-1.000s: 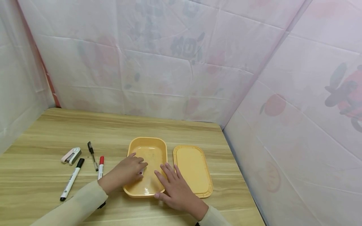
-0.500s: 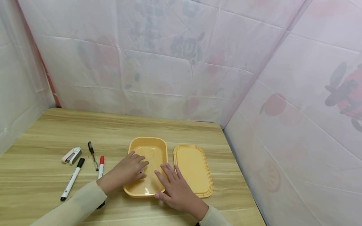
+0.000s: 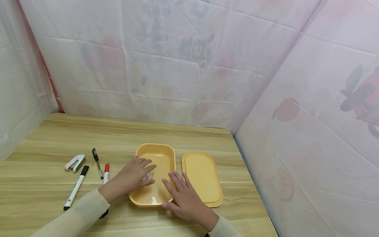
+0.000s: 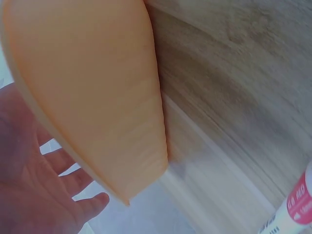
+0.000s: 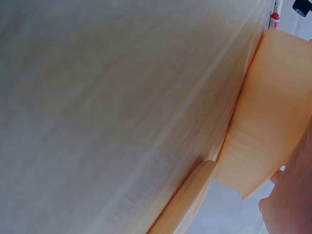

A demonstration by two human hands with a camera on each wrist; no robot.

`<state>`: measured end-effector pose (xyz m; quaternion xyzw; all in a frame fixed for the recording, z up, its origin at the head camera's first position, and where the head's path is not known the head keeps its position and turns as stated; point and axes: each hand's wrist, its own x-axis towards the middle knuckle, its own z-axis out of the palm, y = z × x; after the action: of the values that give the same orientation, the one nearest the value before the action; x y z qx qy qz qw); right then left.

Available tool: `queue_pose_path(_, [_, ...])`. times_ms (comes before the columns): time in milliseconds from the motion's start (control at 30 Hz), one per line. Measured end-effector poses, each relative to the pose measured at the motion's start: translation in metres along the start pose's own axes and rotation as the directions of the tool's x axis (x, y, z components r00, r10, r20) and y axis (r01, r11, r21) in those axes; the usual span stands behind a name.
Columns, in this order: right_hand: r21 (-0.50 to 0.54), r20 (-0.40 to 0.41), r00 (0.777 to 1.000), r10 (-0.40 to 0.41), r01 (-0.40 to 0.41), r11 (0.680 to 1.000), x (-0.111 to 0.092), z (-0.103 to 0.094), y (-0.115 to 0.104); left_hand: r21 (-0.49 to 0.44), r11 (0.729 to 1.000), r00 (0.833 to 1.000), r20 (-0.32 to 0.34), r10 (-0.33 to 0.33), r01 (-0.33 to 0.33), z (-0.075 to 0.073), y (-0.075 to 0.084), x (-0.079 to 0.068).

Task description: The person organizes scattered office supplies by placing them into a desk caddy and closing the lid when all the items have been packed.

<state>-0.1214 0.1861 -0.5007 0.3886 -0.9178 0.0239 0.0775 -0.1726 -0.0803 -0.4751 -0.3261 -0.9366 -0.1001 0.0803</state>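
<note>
In the head view, a yellow plastic box (image 3: 160, 161) stands uncovered on the wooden table. My left hand (image 3: 132, 174) reaches over its left rim, fingers spread. Between thumb and forefinger a small whitish, partly clear thing (image 3: 148, 175) shows inside the box; its kind is too small to tell, and the hand hides part of it. My right hand (image 3: 184, 200) rests on the box's right front rim with straight, spread fingers. From the left wrist view, the left hand (image 4: 44, 180) is beyond the box's outer wall (image 4: 92, 87), its thumb and fingers apart.
Right of the box lies its yellow lid (image 3: 202, 177). On the left are a small stapler (image 3: 75, 163), a black-capped marker (image 3: 75, 188), a black pen (image 3: 97, 162) and a red-capped marker (image 3: 106, 172), partly behind the left forearm. Printed sheets (image 3: 165, 82) surround the table.
My left hand has shifted slightly left and its thumb and fingers have spread, showing more of the whitish thing in the box. The right hand stays in place.
</note>
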Motion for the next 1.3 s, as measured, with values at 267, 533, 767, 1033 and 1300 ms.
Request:
queue_pose_path(267, [0.009, 0.000, 1.000, -0.001, 0.001, 1.000, 0.000, -0.001, -0.001, -0.062, 0.997, 0.999, 0.014, -0.048, 0.048, -0.007, -0.004, -0.003])
queue_pose_path(533, [0.015, -0.001, 1.000, 0.005, -0.005, 1.000, 0.000, 0.000, 0.000, -0.051, 0.997, 0.998, -0.015, -0.053, 0.052, -0.011, -0.010, -0.008])
queue_pose_path(767, [0.017, -0.003, 1.000, 0.000, 0.001, 1.000, 0.000, 0.000, 0.000, -0.026, 0.996, 0.996, -0.021, -0.091, 0.090, -0.015, -0.015, -0.014])
queue_pose_path(1033, [0.019, -0.012, 1.000, -0.005, 0.005, 1.000, 0.000, 0.000, 0.001, -0.050, 0.988, 0.990, -0.011, -0.144, 0.143, -0.020, -0.022, -0.019])
queue_pose_path(1300, [0.027, -0.003, 1.000, 0.004, -0.004, 1.000, 0.000, -0.001, 0.000, -0.030, 0.985, 0.986, -0.014, -0.169, 0.169, -0.025, -0.027, -0.023])
